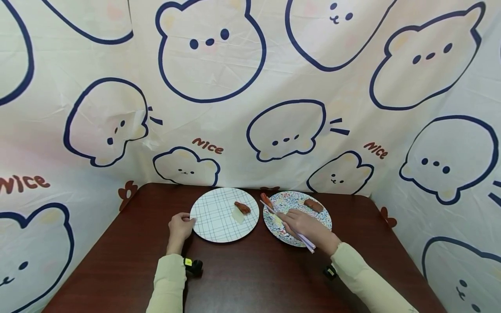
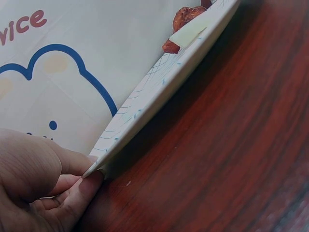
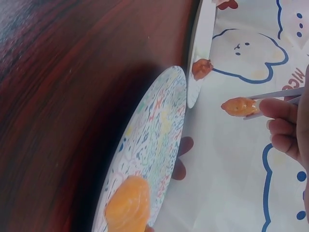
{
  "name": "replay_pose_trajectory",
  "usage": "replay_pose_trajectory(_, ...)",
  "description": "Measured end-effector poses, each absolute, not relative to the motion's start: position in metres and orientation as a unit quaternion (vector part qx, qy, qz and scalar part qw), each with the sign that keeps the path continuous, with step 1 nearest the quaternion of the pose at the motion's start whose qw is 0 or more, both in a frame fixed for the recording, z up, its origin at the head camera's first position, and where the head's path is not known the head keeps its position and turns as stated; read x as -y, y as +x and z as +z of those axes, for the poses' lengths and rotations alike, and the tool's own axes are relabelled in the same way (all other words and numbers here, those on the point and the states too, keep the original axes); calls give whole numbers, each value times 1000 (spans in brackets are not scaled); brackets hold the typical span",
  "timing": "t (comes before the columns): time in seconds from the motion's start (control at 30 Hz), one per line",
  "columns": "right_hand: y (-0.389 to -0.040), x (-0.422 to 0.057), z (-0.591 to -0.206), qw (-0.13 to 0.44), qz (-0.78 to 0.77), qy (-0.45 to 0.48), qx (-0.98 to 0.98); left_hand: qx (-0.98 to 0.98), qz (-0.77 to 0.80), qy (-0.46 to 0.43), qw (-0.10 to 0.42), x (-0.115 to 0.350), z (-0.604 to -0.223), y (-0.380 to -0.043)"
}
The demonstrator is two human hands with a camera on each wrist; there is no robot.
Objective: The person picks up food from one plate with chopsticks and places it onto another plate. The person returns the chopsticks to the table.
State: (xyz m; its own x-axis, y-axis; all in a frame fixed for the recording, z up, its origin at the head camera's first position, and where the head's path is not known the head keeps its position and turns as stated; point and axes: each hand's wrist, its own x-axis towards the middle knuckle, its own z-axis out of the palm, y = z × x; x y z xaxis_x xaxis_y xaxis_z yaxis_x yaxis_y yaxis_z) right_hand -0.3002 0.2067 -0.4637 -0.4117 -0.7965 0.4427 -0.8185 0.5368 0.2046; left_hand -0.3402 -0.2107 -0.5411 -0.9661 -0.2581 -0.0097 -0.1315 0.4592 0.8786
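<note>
You had two hands in the count, one left hand (image 1: 181, 227) and one right hand (image 1: 307, 224), with one pair of chopsticks (image 1: 306, 243), one table (image 1: 235, 282) and two plates: one grid-patterned plate (image 1: 219, 217) and one speckled plate (image 1: 287, 200). You had four food pieces in all: one drumstick-shaped piece (image 1: 243, 208) and one pale slice (image 1: 237, 215) on the first plate, one brown piece (image 1: 314, 205) on the second, one orange-red piece (image 1: 266, 199) in the chopsticks. In the head view, three printed "Nice" words (image 1: 208, 146) faced you.

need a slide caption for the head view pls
Left hand pinches a checked plate while the right hand holds chopsticks gripping a reddish food piece near a multicoloured plate.
</note>
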Motion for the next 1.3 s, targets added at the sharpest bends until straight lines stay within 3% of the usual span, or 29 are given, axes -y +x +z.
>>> replay_pose_trajectory(0.33, -301, -192, -465, 233, 27, 484, 843, 851, -508, 117, 66, 210, -539, -339)
replay_pose_trajectory(0.67, -307, -173, -474, 278, 70, 500, 817, 851, -507, 119, 64, 211, -539, -340)
replay_pose_trajectory(0.97, -306, -154, -477, 241, 97, 482, 837, 852, -506, 115, 71, 211, -541, -340)
replay_pose_trajectory(1.3, -312, -135, -487, 263, 114, 521, 804, 849, -509, 118, 72, 210, -541, -339)
